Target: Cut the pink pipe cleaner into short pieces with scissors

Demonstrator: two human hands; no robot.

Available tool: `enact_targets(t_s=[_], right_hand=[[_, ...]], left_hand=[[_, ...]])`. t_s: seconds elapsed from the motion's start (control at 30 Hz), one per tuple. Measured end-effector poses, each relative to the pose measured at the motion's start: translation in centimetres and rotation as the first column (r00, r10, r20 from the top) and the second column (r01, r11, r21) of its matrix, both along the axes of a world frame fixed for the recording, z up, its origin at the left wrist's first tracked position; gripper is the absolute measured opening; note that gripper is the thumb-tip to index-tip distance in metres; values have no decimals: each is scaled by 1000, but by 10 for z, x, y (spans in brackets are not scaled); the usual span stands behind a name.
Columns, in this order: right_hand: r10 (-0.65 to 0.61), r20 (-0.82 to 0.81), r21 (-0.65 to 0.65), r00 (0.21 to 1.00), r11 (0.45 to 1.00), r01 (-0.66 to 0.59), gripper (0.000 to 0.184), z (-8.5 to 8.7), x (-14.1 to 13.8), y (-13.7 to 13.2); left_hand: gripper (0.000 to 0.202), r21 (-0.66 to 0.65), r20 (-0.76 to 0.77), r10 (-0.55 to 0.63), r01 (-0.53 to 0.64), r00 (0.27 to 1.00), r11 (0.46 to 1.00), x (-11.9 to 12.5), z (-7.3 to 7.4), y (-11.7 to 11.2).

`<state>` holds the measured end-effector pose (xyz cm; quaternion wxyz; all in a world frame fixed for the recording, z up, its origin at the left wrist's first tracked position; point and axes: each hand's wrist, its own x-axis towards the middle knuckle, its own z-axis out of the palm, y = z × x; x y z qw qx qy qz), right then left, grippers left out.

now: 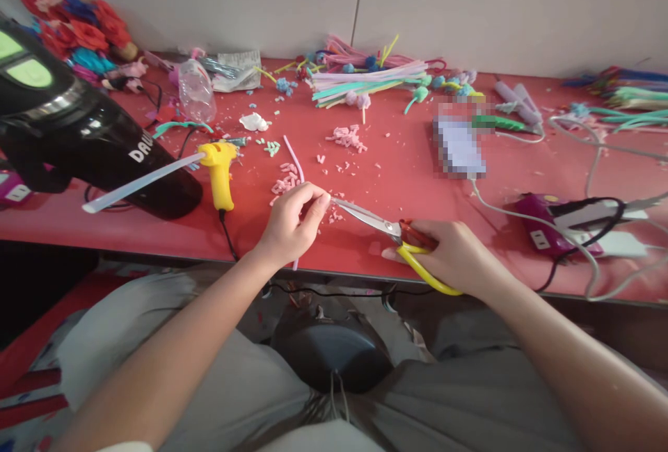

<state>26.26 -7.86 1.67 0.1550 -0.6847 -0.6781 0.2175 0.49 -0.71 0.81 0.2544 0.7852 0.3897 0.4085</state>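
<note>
My left hand (296, 219) is closed in a pinch, thumb against forefinger, above the front of the red table. A pale pink-purple pipe cleaner (295, 158) shows above and below this hand, its middle hidden by the fingers. Whatever lies between the fingertips is too small to make out. My right hand (443, 250) grips scissors (368, 217) with one red and one yellow handle loop. Their blades point left, with the tips at my left fingertips, and look nearly closed. Small pink cut pieces (286, 182) lie just beyond my left hand, with another pink heap (348, 138) farther back.
A yellow glue gun (222, 174) with a long glue stick and a black device (104, 139) stand left. Bundled pipe cleaners (370, 83) lie at the back. Rightward are a blurred-out phone-like object (460, 146), cables and a purple power strip (543, 226).
</note>
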Motion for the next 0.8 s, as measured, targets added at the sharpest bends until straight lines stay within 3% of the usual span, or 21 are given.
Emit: enact_targets(t_s=[0.8], right_hand=[[-8, 0, -8, 1000, 1000, 8, 58, 2, -1, 0]], left_hand=[[24, -7, 25, -17, 17, 1000, 1000, 1, 0, 0]])
